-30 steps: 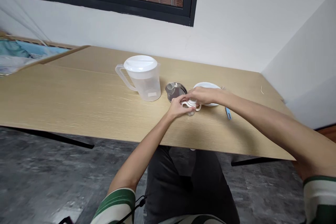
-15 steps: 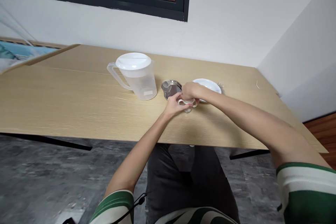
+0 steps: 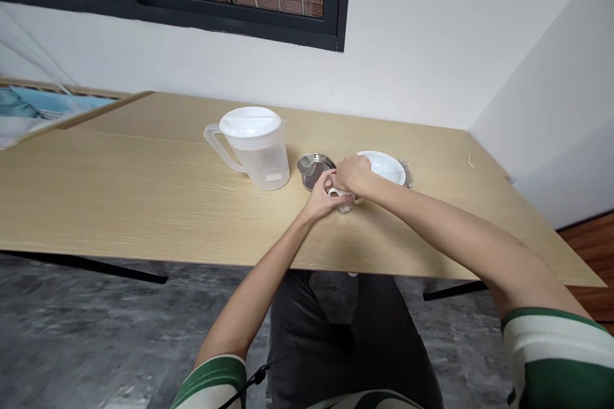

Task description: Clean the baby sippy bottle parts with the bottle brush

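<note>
In the head view, two bare hands met over one small clear cup (image 3: 344, 209) with white handles at its sides, two of them showing in part. The cup was near the front edge of the one wooden table (image 3: 144, 204), between the hands; whether its base touched the wood could not be told.

The left hand (image 3: 321, 198) was partly closed, its thumb and fingers spread around the near and left sides of the cup, which it held. The right hand (image 3: 354, 174) was curled down over the cup's top, nearly closed; its fingertips were hidden, so what they gripped could not be told.

Just beyond the left hand lay one round metal piece (image 3: 317, 174) with a shiny rim, and one clear plastic piece (image 3: 306, 162) overlapped its left side. To the left of these stood one upright translucent pitcher (image 3: 263, 163), with one handle turned left and one white lid (image 3: 250, 122) on top. Behind and to the right of the right hand was one white dish (image 3: 389, 168), partly covered by that hand and forearm, with one frayed greyish patch (image 3: 407, 174) at its right edge. One thin pale strand (image 3: 471, 161) lay well apart, toward the table's right end.
</note>
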The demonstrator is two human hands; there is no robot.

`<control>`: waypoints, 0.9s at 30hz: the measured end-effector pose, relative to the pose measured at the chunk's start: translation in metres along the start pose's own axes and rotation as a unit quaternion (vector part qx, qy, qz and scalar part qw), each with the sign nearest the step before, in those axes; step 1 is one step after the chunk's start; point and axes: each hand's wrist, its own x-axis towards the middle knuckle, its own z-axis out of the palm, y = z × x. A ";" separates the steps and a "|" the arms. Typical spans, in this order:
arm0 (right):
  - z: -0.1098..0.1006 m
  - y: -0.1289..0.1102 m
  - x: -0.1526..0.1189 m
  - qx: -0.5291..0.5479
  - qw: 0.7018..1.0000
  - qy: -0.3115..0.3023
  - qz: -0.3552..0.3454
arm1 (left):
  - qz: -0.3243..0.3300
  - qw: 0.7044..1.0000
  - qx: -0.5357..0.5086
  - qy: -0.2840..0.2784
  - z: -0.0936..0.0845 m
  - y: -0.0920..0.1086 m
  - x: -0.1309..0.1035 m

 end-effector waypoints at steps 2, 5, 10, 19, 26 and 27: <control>-0.007 0.009 -0.009 -0.005 0.999 0.027 0.028 | -0.007 1.000 0.000 -0.007 0.000 0.000 -0.001; -0.019 0.030 -0.023 0.001 0.999 0.024 -0.046 | -0.004 0.999 0.031 -0.015 -0.002 0.000 -0.001; -0.012 0.047 -0.030 0.013 0.968 -0.036 -0.247 | 0.041 0.996 0.075 -0.017 -0.007 -0.004 0.002; -0.008 0.031 -0.031 -0.003 0.997 0.018 -0.081 | 0.069 0.990 0.122 -0.010 -0.010 -0.008 0.001; -0.005 0.050 -0.035 0.022 0.963 -0.018 -0.266 | 0.055 0.989 0.140 -0.002 -0.010 -0.007 0.000; -0.004 0.047 -0.033 0.014 0.969 -0.020 -0.247 | 0.056 0.988 0.142 -0.001 -0.010 -0.007 0.000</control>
